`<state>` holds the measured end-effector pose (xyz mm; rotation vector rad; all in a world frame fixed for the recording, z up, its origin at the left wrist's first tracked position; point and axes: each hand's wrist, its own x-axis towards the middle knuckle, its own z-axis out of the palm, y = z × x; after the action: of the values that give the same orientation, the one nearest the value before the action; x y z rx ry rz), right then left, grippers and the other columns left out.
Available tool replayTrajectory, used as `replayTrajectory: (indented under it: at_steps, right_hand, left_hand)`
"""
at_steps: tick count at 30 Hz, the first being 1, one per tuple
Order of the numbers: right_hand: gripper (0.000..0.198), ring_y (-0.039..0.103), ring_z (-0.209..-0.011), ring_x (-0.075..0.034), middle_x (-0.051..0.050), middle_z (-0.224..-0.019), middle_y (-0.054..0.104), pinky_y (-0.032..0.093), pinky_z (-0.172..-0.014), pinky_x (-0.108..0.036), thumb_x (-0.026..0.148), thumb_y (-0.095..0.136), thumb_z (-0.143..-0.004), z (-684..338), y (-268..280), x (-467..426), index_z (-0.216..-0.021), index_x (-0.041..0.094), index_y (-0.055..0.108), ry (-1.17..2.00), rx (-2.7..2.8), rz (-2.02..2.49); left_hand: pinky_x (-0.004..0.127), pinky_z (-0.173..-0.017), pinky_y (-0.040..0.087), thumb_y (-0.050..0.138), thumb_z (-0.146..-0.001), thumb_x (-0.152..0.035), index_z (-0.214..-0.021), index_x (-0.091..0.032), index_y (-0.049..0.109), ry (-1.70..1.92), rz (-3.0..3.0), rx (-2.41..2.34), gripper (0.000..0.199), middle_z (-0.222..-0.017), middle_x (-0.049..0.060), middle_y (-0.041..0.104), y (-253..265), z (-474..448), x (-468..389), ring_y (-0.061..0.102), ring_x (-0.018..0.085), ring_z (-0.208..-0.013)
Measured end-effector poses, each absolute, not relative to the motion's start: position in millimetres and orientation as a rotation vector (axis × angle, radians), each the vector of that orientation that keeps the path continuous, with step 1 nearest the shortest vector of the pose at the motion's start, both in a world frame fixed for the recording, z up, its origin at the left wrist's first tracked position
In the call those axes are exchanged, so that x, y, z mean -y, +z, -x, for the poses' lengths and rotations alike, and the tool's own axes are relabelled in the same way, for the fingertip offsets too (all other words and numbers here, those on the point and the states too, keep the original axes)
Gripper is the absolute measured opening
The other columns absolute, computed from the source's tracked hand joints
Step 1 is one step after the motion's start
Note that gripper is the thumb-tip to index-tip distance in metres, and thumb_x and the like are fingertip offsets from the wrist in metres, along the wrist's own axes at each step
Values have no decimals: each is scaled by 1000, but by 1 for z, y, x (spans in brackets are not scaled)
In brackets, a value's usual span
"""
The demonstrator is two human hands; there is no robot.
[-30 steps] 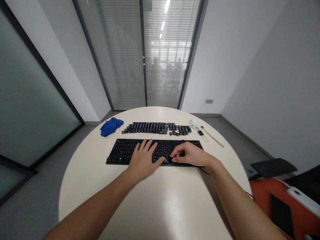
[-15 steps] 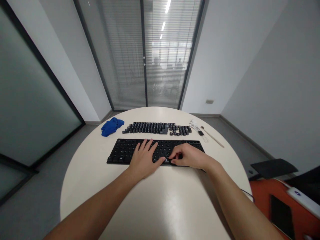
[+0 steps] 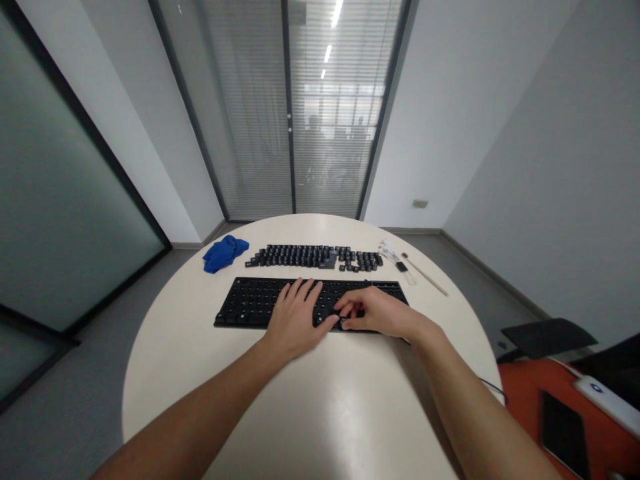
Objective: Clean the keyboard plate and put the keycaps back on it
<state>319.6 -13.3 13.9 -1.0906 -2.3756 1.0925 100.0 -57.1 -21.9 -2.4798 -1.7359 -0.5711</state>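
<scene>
A black keyboard (image 3: 245, 303), stripped of most of its keycaps, lies across the middle of the round table. My left hand (image 3: 295, 320) rests flat over its centre, fingers spread and thumb stretched toward the lower edge. Close beside that thumb, my right hand (image 3: 375, 311) is curled in a pinch at the keyboard's lower row. A small dark keycap (image 3: 343, 321) shows between its thumb and fingers, partly hidden. Behind the keyboard, many loose black keycaps (image 3: 295, 256) are laid out in rows.
A crumpled blue cloth (image 3: 225, 254) lies at the back left of the table (image 3: 310, 413). At the back right are a thin brush (image 3: 425, 274) and a small wire tool (image 3: 402, 267). A phone (image 3: 565, 433) lies on an orange seat (image 3: 525, 380) to the right.
My left hand has shifted slightly right along the keyboard, its thumb now nearer my right hand. The right fingertips have parted a little around the keycap.
</scene>
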Motion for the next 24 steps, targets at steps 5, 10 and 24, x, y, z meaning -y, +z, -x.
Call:
replayTrajectory:
  at_steps: [5, 10, 24]
  right_hand:
    - [43, 70, -85, -20, -5, -96, 78, 55, -78, -31, 33, 80, -74, -324, 14, 13, -113, 18, 72, 1132, 2368, 1056]
    - [43, 69, -91, -21, -6, -100, 78, 53, -80, -30, 36, 80, -75, -331, 20, 14, -114, 18, 74, 1184, 2332, 1050]
    - [15, 66, -75, -17, -1, -82, 75, 45, -67, -26, 35, 76, -78, -329, 15, 11, -83, 20, 78, 928, 2477, 1160]
  left_hand:
    - [52, -121, 26, 44, -95, -64, -149, -18, 44, -544, 2495, 1788, 71, -157, 10, 42, -25, -110, 58, 34, 31, -146]
    - [53, -122, 24, 43, -95, -66, -150, -18, 43, -497, 2471, 1823, 73, -158, 11, 40, -28, -111, 58, 31, 32, -148]
    - [53, -121, 23, 44, -92, -69, -150, -17, 43, -475, 2465, 1884, 78, -159, 11, 39, -26, -113, 58, 30, 32, -148]
